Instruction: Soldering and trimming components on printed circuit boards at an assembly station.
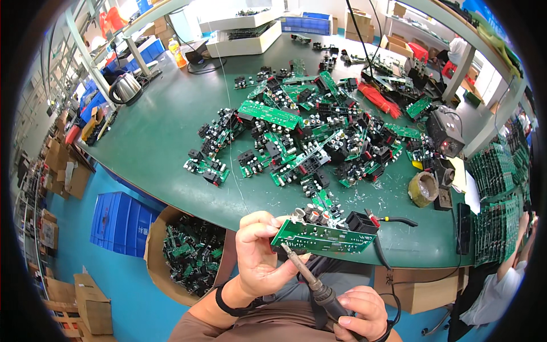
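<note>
My left hand [257, 251] grips a green circuit board [327, 238] by its left end, just beyond the table's near edge. White and red round sockets and a black block stand along the board's top side. In my right hand [364, 313] is a soldering iron [326, 297], held by its dark handle. Its tip is at the board's lower left, close to my left fingers; whether it touches cannot be made out. A thin wire [229, 137] hangs from above toward my left hand, and its end is hidden.
A heap of circuit boards [270, 115] covers the green table's middle, beside red wires [379, 101]. At right are a tape roll [423, 189], a dark metal box [444, 131] and a co-worker's arm [515, 245]. Below left stand a cardboard box [155, 256] of boards and a blue crate [121, 222].
</note>
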{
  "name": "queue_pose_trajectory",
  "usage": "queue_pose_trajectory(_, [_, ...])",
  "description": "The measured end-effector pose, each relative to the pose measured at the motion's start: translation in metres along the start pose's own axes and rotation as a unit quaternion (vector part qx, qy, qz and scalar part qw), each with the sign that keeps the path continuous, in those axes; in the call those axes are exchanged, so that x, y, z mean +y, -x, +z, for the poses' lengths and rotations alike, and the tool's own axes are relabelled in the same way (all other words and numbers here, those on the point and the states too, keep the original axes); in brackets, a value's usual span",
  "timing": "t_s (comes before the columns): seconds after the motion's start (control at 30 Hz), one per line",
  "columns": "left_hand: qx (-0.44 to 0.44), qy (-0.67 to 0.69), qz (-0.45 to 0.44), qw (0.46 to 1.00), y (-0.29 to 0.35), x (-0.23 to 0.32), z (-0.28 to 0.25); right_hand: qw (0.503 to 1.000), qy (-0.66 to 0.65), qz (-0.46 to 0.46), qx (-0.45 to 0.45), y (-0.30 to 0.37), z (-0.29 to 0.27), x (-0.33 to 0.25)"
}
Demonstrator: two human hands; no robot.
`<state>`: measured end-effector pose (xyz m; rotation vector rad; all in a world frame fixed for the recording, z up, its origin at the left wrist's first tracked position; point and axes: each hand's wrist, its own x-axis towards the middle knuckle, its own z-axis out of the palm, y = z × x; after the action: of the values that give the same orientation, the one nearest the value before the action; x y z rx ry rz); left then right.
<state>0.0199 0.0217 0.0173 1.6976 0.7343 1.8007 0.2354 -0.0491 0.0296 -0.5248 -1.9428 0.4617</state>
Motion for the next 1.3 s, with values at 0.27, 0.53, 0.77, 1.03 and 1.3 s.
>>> queue_pose_trajectory(0.27, [-0.001, -0.012, 0.005, 1.0, -0.001, 0.001, -0.001, 0.999, -0.039, 0.008, 0.004, -0.001, -0.002, -0.001])
queue_pose_trajectory(0.53, [0.039, 0.065, -0.055, 0.996, -0.003, 0.0, -0.006, 0.999, -0.037, 0.012, 0.009, 0.008, -0.012, -0.001])
queue_pose_trajectory(0.77, [0.17, 0.211, -0.172, 0.947, -0.024, 0.019, -0.032, 0.982, -0.047, 0.132, 0.124, 0.033, -0.035, -0.005])
queue_pose_trajectory(1.03, [0.164, 0.188, -0.14, 0.958, -0.035, 0.031, -0.046, 0.991, -0.05, 0.104, 0.07, 0.026, -0.034, -0.004])
queue_pose_trajectory(1.3, [0.178, 0.178, -0.136, 0.958, -0.035, 0.043, -0.043, 0.997, -0.003, 0.055, 0.059, 0.023, -0.028, 0.004])
